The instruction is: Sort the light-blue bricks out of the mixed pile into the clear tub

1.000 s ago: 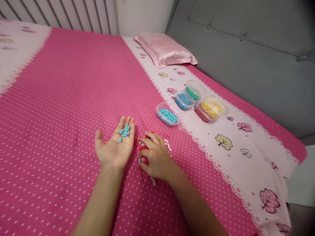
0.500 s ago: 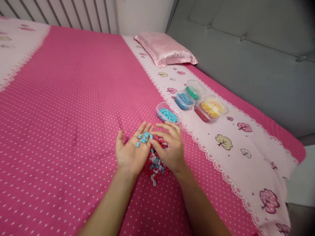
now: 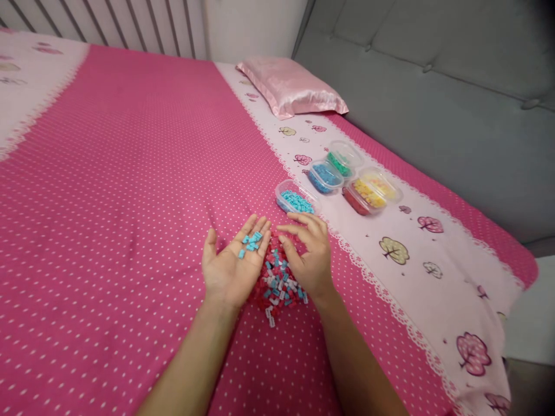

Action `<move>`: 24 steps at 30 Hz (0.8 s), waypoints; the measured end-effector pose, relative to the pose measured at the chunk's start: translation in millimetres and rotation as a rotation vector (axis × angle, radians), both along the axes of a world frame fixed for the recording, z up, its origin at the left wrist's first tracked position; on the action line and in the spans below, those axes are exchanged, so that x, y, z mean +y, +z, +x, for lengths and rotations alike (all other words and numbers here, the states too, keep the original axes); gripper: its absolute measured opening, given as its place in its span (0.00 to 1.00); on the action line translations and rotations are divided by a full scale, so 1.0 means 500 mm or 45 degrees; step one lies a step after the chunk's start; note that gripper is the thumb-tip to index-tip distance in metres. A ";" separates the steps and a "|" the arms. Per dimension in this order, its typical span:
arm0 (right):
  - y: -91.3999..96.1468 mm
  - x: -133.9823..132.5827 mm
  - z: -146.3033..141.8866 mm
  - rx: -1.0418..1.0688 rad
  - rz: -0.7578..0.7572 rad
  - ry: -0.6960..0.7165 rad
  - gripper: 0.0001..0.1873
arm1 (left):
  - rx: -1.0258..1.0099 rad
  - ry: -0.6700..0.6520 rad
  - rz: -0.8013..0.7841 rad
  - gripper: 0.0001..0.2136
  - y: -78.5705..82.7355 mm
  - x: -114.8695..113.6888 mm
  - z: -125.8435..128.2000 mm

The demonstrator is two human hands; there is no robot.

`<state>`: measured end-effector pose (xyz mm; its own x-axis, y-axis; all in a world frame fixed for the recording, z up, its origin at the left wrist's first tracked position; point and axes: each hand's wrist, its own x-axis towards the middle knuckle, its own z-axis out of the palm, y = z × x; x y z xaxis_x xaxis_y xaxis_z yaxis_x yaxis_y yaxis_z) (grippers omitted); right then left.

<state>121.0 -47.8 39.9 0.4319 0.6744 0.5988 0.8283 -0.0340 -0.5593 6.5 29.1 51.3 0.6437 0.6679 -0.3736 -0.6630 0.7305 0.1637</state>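
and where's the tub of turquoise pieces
In the head view, the turquoise tub sits just beyond the right hand, front-left of the darker blue tub.

soft, even light | sheen on pillow | wide-angle stretch | right corners dark

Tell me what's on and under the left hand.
Several turquoise pieces lie on the upturned left hand. Pink bedding shows on one side, the mixed pile on the other; whatever is directly underneath is covered by the hand.
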 end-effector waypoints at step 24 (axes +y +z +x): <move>-0.040 -0.021 0.047 -0.060 -0.602 0.315 0.05 | 0.053 0.171 0.034 0.33 -0.004 0.020 -0.014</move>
<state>144.7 -58.3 19.9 0.2060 0.9535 0.2199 0.8674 -0.0739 -0.4921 -0.3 39.0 49.2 0.5320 0.7572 -0.3789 -0.7469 0.6305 0.2113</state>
